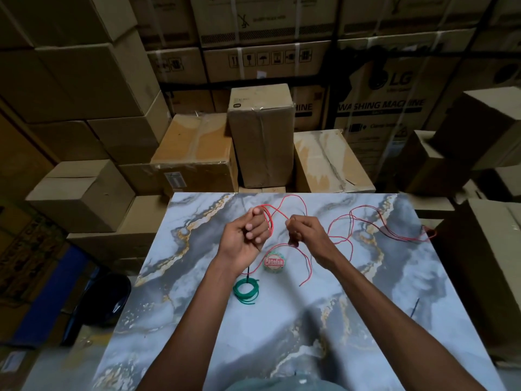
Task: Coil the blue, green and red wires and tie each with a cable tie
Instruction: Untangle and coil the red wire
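From the head view, both hands are raised over the far half of the marbled table [282,334]. The left hand [248,235] is curled, gripping a few loops of the red wire [338,235] wound around its fingers. The right hand [303,232] pinches the same wire just right of those loops.

The rest of the red wire sprawls loose to the right, and one tangle reaches the table's right edge and just overhangs it. Another strand trails down toward the near side, ending in a free tip near the table's middle.

The green wire [245,289] lies coiled on the table under the left wrist, with a black cable tie [248,273] standing up from it. Just right of it sits a small round green packet with a red label [274,262].

The near half of the tabletop is mostly bare marble, crossed only by the forearms; a thin dark strand [414,307] lies near the right edge.

Cardboard boxes [262,136] stack close against the far edge and rise on both sides.
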